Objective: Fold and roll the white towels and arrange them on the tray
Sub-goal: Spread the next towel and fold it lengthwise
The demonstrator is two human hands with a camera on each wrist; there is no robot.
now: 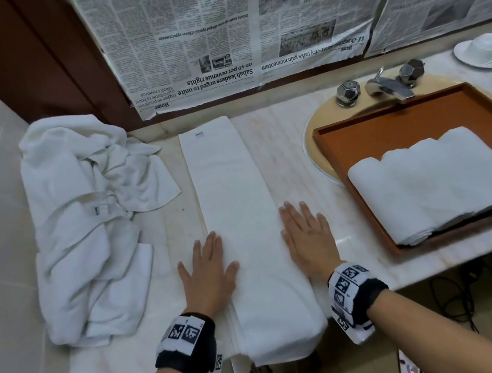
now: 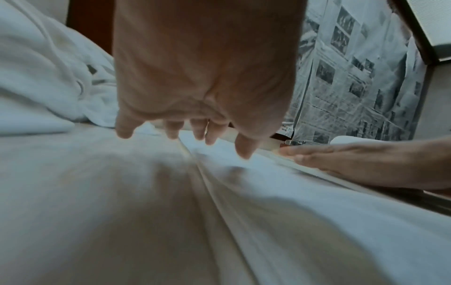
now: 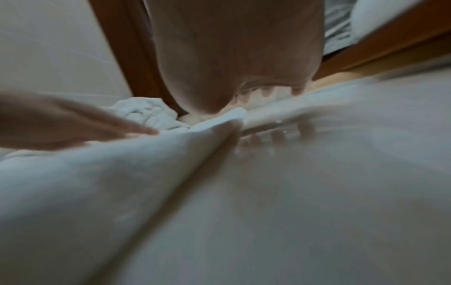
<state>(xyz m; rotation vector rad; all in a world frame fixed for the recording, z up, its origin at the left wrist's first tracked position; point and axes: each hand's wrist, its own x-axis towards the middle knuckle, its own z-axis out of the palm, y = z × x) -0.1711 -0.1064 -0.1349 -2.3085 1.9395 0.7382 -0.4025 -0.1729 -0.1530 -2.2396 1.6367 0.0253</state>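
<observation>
A white towel (image 1: 238,206) folded into a long narrow strip lies on the marble counter, running from the wall to the front edge, where its near end hangs over. My left hand (image 1: 207,270) lies flat with straight fingers on the strip's left edge. My right hand (image 1: 307,237) lies flat at its right edge, partly on the counter. In the left wrist view the left hand (image 2: 195,133) hovers just over the towel (image 2: 244,212). The right wrist view shows the right hand (image 3: 266,96) low beside the towel's edge (image 3: 122,183). Several rolled white towels (image 1: 440,181) lie in the brown tray (image 1: 356,126).
A heap of loose white towels (image 1: 85,221) lies at the counter's left. The tray sits over the sink (image 1: 315,151), with the chrome tap (image 1: 382,86) behind it. A white cup and saucer (image 1: 483,50) stand far right. Newspaper (image 1: 216,32) covers the wall. Cables (image 1: 461,289) lie on the floor.
</observation>
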